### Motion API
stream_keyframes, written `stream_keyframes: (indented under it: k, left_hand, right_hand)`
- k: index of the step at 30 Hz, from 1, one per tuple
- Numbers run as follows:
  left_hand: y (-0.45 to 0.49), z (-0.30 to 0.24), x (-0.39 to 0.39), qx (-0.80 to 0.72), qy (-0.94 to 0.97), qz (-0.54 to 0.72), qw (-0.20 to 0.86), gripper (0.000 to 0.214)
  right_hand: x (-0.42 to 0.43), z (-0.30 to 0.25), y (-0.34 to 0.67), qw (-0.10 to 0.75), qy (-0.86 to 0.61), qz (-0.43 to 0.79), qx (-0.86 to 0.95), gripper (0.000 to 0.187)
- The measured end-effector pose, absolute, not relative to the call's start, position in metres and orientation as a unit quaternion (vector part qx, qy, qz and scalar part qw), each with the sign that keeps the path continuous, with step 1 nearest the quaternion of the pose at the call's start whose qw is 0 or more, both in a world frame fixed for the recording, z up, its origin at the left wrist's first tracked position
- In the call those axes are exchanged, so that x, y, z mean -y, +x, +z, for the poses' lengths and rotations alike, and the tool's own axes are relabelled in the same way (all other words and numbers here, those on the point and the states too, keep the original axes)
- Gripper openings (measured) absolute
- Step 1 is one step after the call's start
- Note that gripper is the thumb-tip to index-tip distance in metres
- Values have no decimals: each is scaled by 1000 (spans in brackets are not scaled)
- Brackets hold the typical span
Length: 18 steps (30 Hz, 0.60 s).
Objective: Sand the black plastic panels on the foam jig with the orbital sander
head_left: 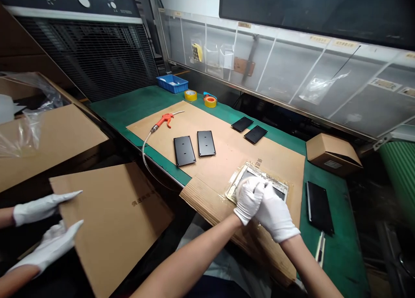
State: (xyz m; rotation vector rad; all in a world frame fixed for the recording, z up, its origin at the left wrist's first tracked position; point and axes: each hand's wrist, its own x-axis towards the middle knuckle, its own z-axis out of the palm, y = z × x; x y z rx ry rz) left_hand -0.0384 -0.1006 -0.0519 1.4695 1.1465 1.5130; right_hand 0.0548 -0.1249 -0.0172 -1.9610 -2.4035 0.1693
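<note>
My left hand (248,201) and my right hand (275,216), both in white gloves, meet with bunched fingers on the clear plastic film around a dark flat panel (259,181). That wrapped panel lies on a large cardboard sheet (227,155) and is partly hidden by my hands. Farther up the sheet lie two black plates with small holes (184,151) (206,143), and an orange air blow gun (165,118) with a clear hose. At the left, a co-worker's gloved hands (40,209) (48,250) hold the edge of another cardboard sheet (110,229).
The green bench mat (155,103) carries two more black panels (249,129), another black panel (319,207), a utility knife (320,248), tape rolls (199,97), a blue crate (172,83) and a small cardboard box (332,154). A clear plastic screen (246,60) stands behind.
</note>
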Motion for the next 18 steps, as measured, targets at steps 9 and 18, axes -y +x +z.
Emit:
stream_keyframes:
  k: [9, 18]
  left_hand:
    - [25, -61, 113, -401, 598, 583, 378, 24]
    - [-77, -53, 87, -467, 547, 600, 350, 30]
  right_hand:
    - [152, -30, 115, 1, -678, 18, 735, 46]
    - [100, -11, 14, 25, -577, 44, 815, 43]
